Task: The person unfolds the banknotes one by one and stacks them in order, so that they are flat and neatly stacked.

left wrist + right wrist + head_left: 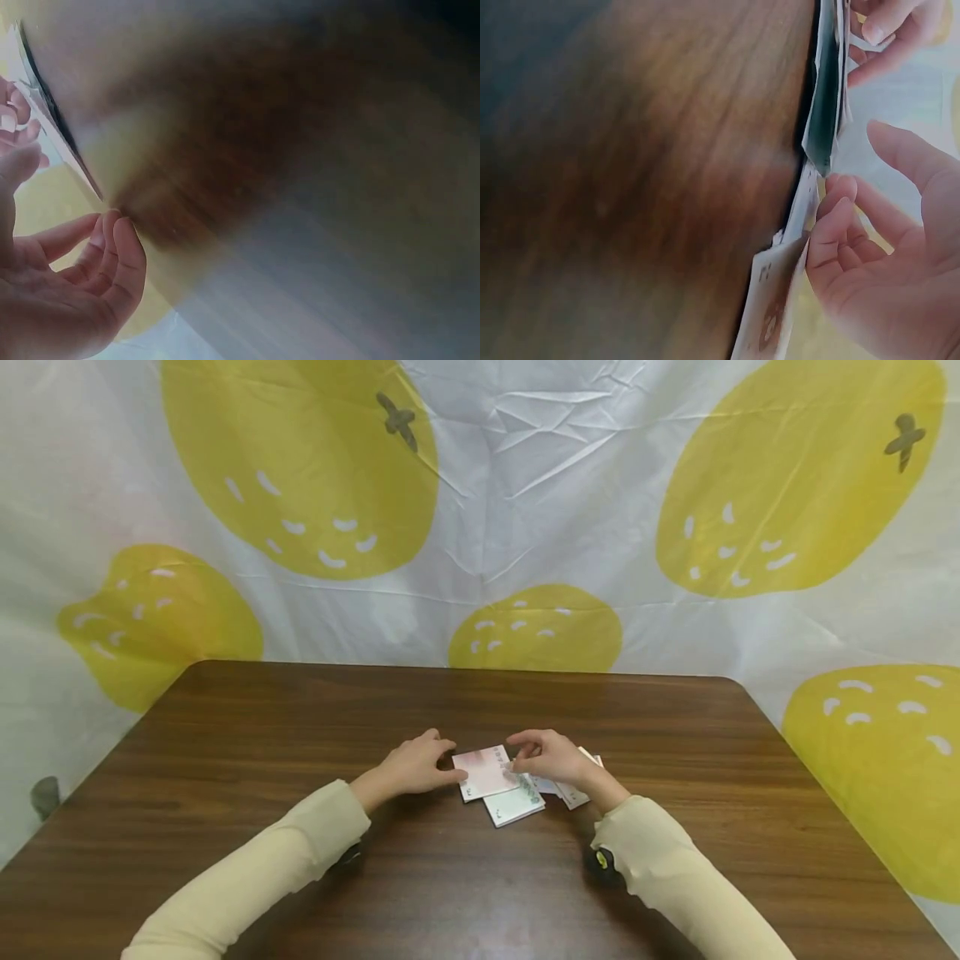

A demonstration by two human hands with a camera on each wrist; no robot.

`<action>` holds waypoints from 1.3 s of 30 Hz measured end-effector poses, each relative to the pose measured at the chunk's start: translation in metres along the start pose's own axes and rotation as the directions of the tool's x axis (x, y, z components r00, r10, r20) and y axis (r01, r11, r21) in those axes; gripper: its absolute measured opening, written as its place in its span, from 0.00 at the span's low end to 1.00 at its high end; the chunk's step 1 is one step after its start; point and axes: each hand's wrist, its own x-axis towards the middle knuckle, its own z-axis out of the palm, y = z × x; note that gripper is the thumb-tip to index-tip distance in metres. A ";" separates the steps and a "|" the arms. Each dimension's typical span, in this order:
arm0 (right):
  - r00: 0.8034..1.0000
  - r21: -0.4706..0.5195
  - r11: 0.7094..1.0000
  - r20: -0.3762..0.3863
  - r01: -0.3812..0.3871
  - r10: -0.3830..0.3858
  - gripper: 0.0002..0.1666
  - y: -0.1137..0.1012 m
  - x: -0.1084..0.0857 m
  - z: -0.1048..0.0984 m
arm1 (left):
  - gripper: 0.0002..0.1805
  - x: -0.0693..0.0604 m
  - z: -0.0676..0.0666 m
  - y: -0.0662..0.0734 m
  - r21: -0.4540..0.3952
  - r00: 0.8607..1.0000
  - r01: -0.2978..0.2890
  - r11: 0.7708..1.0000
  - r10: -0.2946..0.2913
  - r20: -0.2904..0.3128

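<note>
Head view: where is the paper money?

"The pink note (480, 772) lies partly on the green note (517, 803), between the left hand (408, 766) and the right hand (558, 758), well in from the worktop's (480, 893) far edge."

"What are the hands doing?"

"The left thumb is at the pink note's left side, apart from its fingers. The right fingers are bent, thumb apart; I see no pinch."

"What could go wrong?"

"One push might slide both notes, because they overlap. The right hand might bump the brown note (769, 304) too, since it's so close."
</note>
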 end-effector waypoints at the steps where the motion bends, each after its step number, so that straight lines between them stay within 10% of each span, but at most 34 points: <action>1: 1.000 -0.009 1.000 0.002 -0.004 0.004 0.25 0.000 0.001 0.001 | 0.33 0.000 0.000 0.001 0.005 1.000 0.004 1.000 -0.004 0.006; 21: 0.999 -0.168 0.985 0.009 -0.036 0.038 0.30 -0.001 0.011 0.008 | 0.27 0.006 0.005 0.002 -0.033 1.000 0.017 0.999 -0.017 0.005; 39: 0.994 0.084 0.996 -0.102 -0.021 0.030 0.16 -0.003 0.012 0.014 | 0.26 0.009 0.004 -0.001 -0.110 1.000 0.006 0.994 -0.004 0.016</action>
